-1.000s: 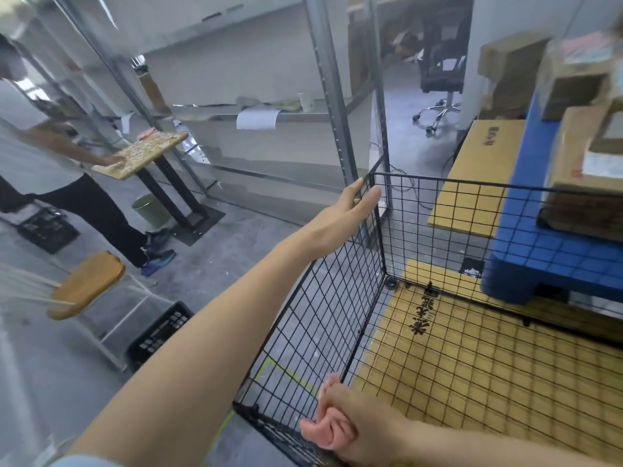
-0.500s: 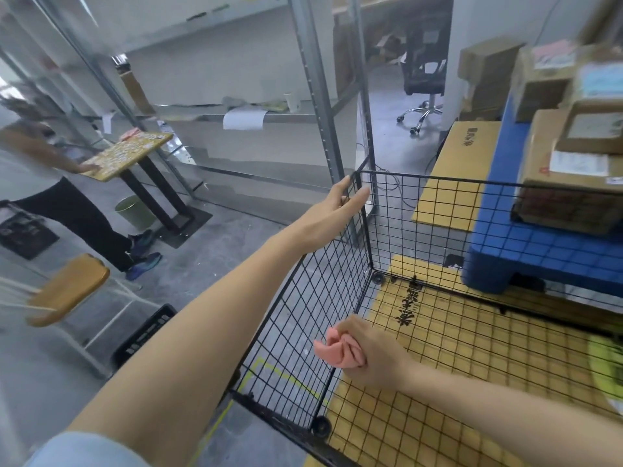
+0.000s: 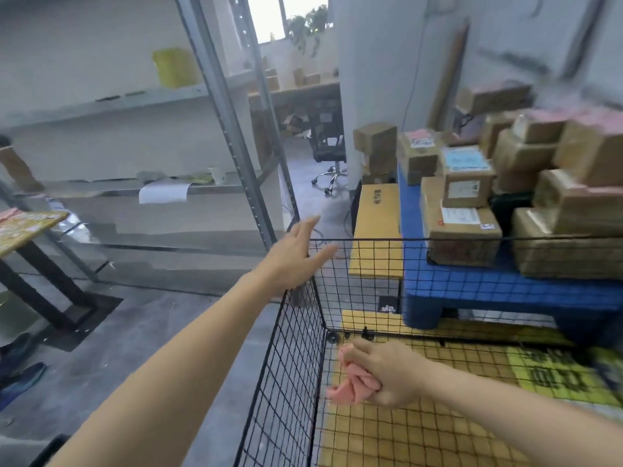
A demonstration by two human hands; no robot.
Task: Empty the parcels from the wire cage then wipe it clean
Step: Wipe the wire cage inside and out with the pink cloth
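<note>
The black wire cage [image 3: 293, 358] fills the lower right, with yellow cardboard [image 3: 421, 433] lining its floor and no parcels inside. My left hand [image 3: 296, 257] rests flat on the cage's top left corner, fingers spread and holding nothing. My right hand [image 3: 387, 372] is inside the cage near the far left corner, closed around a crumpled pink cloth [image 3: 352, 382] close to the left wire wall. Several brown cardboard parcels [image 3: 462, 230] are stacked on a blue plastic pallet [image 3: 488, 291] behind the cage.
A tall metal shelving rack [image 3: 236, 146] stands left of the cage on the grey floor. A black-legged table [image 3: 30, 227] is at the far left. An office chair [image 3: 328, 153] sits in the doorway behind. A flat yellow box [image 3: 376, 227] leans beside the pallet.
My right hand with the pink cloth moved from the near left corner of the cage along the left wall toward the far corner. My head lifted, showing more of the parcels.
</note>
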